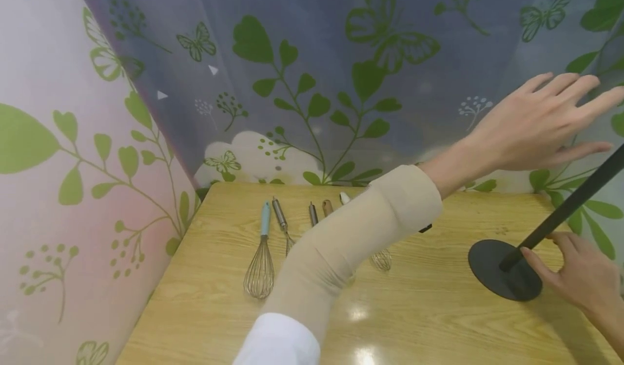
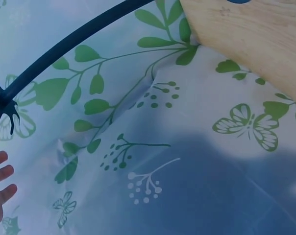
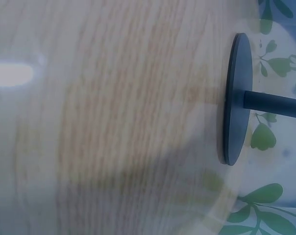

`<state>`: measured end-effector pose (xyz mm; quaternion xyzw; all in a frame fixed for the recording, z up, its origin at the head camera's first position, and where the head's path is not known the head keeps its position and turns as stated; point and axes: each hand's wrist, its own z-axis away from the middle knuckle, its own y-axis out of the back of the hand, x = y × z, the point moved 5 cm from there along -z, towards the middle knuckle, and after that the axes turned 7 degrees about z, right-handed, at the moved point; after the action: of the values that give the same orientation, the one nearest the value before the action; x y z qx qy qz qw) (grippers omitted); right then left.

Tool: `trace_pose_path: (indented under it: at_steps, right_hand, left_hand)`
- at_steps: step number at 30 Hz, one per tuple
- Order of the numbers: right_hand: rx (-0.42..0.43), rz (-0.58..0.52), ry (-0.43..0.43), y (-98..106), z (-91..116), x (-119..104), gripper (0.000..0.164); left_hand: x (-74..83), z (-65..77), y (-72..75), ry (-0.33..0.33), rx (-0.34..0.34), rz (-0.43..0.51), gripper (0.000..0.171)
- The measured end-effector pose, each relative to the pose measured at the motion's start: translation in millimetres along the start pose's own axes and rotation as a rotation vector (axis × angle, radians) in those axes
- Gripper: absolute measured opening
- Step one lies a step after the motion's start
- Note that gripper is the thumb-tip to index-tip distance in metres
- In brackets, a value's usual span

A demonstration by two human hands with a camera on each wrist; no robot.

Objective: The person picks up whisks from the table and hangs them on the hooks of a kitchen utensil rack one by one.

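Observation:
A black stand with a round base (image 1: 487, 262) and a slim pole (image 1: 565, 213) is at the right side of the table. My right hand (image 1: 585, 270) grips the pole low down, its thumb against the pole; the right wrist view shows only the base (image 3: 239, 103) and lower pole. My left hand (image 1: 546, 121) is raised across to the right near the upper pole, fingers spread and holding nothing. In the left wrist view, those fingers (image 2: 3, 174) are just below the pole's hooked top (image 2: 6, 105).
A whisk with a light-blue handle (image 1: 265, 221) lies at the table's left, beside a steel-handled one (image 1: 279, 213). Partly hidden by my left sleeve (image 1: 370, 229) are several more utensils, one with a wooden handle (image 1: 327, 208). Printed curtains (image 1: 302, 154) hang behind the table.

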<state>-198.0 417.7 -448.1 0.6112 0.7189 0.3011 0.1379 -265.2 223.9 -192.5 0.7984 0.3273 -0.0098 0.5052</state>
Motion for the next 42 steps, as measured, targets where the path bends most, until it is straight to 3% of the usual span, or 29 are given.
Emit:
trace_pose_path:
  at_steps: [8, 16, 23, 34, 42]
  right_hand:
    - [-0.011, 0.014, 0.002, -4, 3, -1, 0.104]
    - [0.012, 0.013, 0.009, -9, 7, -5, 0.098]
    - [0.014, -0.035, 0.018, -12, 6, -6, 0.095]
    - [-0.025, -0.067, -0.002, -11, 10, -6, 0.095]
    - [-0.005, -0.1, 0.01, -17, 11, -9, 0.092]
  left_hand:
    - [1.2, -13.5, -1.0, 0.006, -0.023, -0.005, 0.068]
    - [7.6, -18.2, -4.6, -0.003, -0.058, -0.012, 0.068]
    - [10.1, -20.2, -2.7, -0.013, -0.026, -0.004, 0.067]
    - [13.0, -21.8, -4.4, 0.032, -0.034, -0.007, 0.065]
    - [8.2, -20.9, -5.4, 0.034, 0.021, -0.005, 0.058]
